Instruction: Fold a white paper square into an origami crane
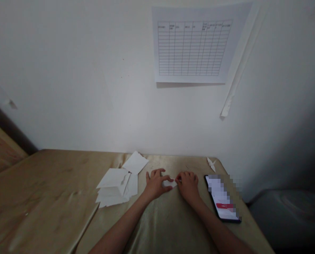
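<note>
A small piece of folded white paper [169, 183] lies on the bed-like surface between my two hands. My left hand [155, 185] holds it from the left, with thumb and forefinger curved around it and the other fingers bent above. From the right, my right hand [188, 186] pinches its corner between thumb and forefinger, the remaining fingers curled. The fingers partly cover the paper, so its exact folds cannot be made out.
Several loose white sheets [112, 188] lie in a pile to the left, with one square sheet [135, 163] behind. To the right are a lit phone [221, 197] and a small folded paper shape, bird-like [211, 164]. A printed table [194, 49] hangs on the wall.
</note>
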Demonstrator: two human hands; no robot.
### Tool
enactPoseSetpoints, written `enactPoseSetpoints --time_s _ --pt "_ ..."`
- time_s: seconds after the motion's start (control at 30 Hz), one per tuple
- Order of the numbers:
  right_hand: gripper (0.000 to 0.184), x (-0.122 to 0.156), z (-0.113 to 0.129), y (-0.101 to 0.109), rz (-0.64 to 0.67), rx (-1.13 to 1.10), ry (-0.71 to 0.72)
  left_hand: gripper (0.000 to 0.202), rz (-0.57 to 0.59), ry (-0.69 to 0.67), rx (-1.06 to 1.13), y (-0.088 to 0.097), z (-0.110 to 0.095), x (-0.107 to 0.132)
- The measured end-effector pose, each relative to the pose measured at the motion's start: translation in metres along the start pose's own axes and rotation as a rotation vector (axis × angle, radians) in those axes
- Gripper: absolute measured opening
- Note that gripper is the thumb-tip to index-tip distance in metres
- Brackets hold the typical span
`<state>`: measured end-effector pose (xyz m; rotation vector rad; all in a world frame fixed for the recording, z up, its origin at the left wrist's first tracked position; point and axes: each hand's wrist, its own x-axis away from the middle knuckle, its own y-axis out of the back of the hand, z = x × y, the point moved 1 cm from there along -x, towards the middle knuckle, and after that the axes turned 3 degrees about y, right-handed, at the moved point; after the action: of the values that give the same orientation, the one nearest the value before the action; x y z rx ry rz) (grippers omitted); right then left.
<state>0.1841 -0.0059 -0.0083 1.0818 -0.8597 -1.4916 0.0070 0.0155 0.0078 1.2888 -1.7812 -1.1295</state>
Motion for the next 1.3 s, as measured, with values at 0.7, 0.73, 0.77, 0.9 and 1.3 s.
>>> enactPoseSetpoints --time_s 0.7,0.73,0.77,0.9,1.3 --pt "0.023 -0.005 -0.014 0.003 0.048 -0.09 0.001 0.038 0.002 0.009 0.008 -0.002 0.001 0.0" --pt "0.022 -0.005 -0.014 0.003 0.05 -0.088 0.004 0.038 0.001 0.009 0.007 -0.002 0.0 0.001" --pt "0.022 -0.005 -0.015 0.002 0.052 -0.086 0.006 0.039 0.002 0.009 0.006 -0.002 0.0 0.001" --pt "0.02 -0.007 -0.017 -0.001 0.06 -0.079 0.029 0.039 0.011 0.017 -0.003 0.0 -0.002 0.002" --pt "0.025 -0.014 -0.031 0.004 0.111 -0.074 0.099 0.037 0.0 0.004 0.014 -0.004 0.003 0.0"
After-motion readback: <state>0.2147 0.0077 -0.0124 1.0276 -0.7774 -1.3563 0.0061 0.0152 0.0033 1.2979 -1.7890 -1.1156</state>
